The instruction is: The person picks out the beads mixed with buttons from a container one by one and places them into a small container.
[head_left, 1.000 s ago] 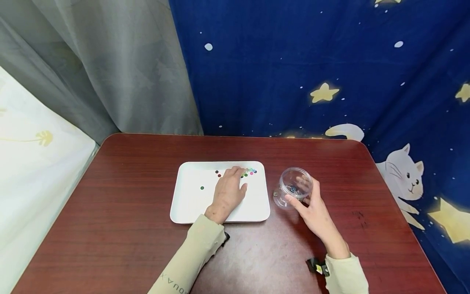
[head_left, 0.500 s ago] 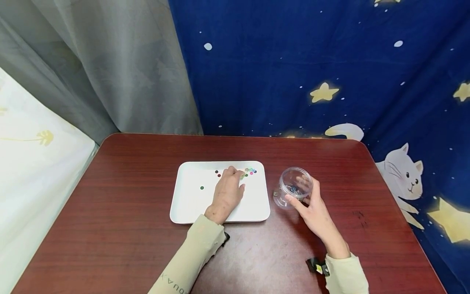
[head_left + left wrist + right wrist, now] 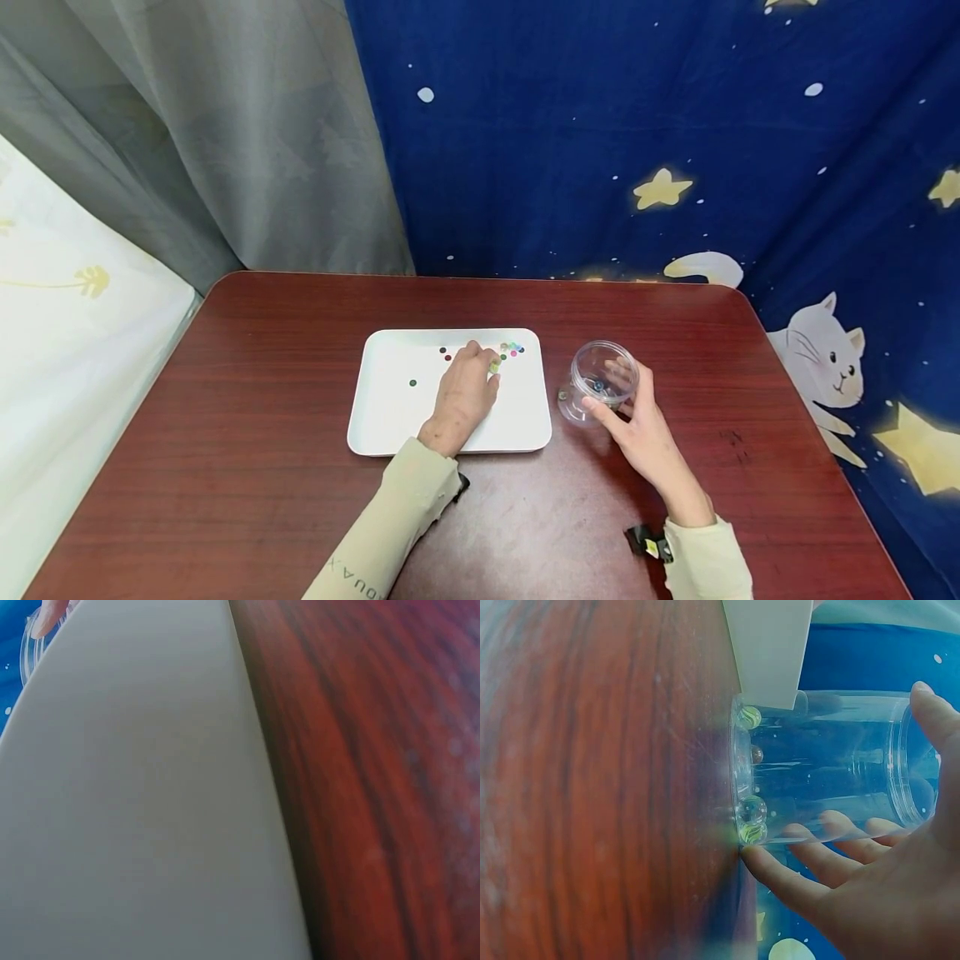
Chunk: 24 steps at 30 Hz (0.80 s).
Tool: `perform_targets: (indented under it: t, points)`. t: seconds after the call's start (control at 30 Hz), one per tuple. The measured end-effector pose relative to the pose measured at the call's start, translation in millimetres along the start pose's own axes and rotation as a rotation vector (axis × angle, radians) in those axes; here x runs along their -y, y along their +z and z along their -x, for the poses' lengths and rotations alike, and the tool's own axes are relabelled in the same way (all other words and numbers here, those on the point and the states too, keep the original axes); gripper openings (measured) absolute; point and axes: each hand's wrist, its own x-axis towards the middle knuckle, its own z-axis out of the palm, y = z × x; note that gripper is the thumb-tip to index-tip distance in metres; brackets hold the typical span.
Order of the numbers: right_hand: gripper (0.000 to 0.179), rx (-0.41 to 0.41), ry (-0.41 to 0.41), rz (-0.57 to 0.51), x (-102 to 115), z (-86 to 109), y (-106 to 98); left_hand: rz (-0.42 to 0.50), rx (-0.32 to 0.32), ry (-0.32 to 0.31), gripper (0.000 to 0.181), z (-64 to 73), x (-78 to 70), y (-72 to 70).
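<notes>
My left hand point(image 3: 463, 392) is over the white tray point(image 3: 382, 425) with its fingers bent down beside several small round coloured pieces. Its fingertips are mostly hidden, so a pinched piece cannot be made out. Yellow-green pieces point(image 3: 494, 367) lie right by the fingers, and a pink one point(image 3: 513, 353) lies farther right. Dark pieces, one of them green point(image 3: 412, 383), are spread to the left. My right hand point(image 3: 645, 433) grips a clear plastic jar point(image 3: 832, 742) standing upright without a lid, thumb on one side and fingers on the other. Glass marbles point(image 3: 751, 810) sit at its bottom.
Both the tray and the jar are on a reddish-brown wooden table point(image 3: 262, 400), the jar just right of the tray. Behind the table hang a grey curtain point(image 3: 285, 150) and a blue star-patterned curtain point(image 3: 525, 150).
The left hand's fingers have drawn back slightly to the left and bent more, uncovering yellow-green pieces. The right hand and jar have stayed put.
</notes>
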Motion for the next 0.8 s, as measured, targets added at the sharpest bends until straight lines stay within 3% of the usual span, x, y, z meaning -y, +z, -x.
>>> perform_targets:
  t: [0.8]
  points:
    - [0.077,0.000,-0.017,-0.002,-2.7,-0.2,-0.2,-0.021,-0.069,0.015,0.012,2.8,0.4,0.7]
